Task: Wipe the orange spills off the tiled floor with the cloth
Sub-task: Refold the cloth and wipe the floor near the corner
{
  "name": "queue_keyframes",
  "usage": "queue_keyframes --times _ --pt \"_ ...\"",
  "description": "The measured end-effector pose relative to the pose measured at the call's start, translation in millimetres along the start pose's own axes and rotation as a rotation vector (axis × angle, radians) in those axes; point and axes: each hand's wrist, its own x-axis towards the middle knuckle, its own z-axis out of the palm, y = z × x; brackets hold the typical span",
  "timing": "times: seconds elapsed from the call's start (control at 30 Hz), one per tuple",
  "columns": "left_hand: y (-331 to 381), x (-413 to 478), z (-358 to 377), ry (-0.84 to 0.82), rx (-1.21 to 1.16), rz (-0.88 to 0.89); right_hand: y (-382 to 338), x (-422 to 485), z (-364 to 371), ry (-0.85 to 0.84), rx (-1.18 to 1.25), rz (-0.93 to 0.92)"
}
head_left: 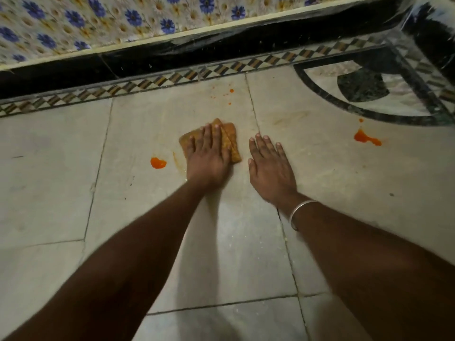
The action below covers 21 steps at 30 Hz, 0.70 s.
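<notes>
A folded orange-brown cloth (232, 137) lies on the pale tiled floor (61, 168), pressed flat under my left hand (208, 156). An orange spill (158, 163) sits just left of the cloth, with a faint smear between them. A larger orange spill (366, 138) lies to the right, a small drop above it. Small orange droplets (230, 94) dot the tile beyond the cloth. My right hand (269, 168) rests flat on the floor beside the cloth, fingers spread, holding nothing.
A patterned mosaic border (147, 83) and a black skirting run along the far side below a flowered tiled wall (123, 18). A black-and-white inlay arc (364, 87) fills the floor's far right corner. A metal bangle (299, 212) circles my right wrist.
</notes>
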Motion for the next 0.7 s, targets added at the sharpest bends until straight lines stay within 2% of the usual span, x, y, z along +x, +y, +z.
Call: queue_keyframes --times 0.13,0.27,0.43,0.5,0.6,0.7 --pt "-8 -50 3 0.051 -0.045 -0.095 -2 1 1 -0.011 -0.023 0.023" --pt "24 -96 11 0.028 -0.026 -0.137 -4 1 4 -0.009 -0.048 0.045" --pt "18 -51 9 0.027 -0.01 0.063 -3 1 4 -0.024 -0.051 0.024" --pt "4 -29 4 0.02 0.0 0.072 -1 0 3 -0.02 -0.039 0.021" --pt "-10 -24 1 0.035 -0.007 0.022 1 0 3 -0.012 -0.032 0.026" --pt "-3 -67 5 0.07 -0.049 -0.174 -1 0 5 -0.005 -0.032 0.04"
